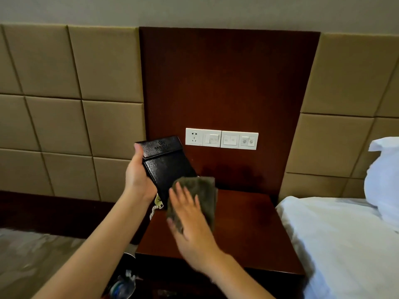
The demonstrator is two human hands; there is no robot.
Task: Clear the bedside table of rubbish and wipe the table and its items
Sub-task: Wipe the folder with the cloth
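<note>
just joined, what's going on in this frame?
A person holds a black box up over the bedside table. The left hand grips the box by its side, and the right hand presses a grey cloth flat against its lower front, wiping it. A coiled cord shows beneath the box.

Your shot's dim and warm, soft shadows on the wood panel [228, 83]; your right hand [190, 223] is motion-blurred, edges bow, white bedding [345, 244] glares.

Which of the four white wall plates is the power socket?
The leftmost plate, nearest the black box. It alone shows plug holes; the other three carry switches or buttons.
</note>
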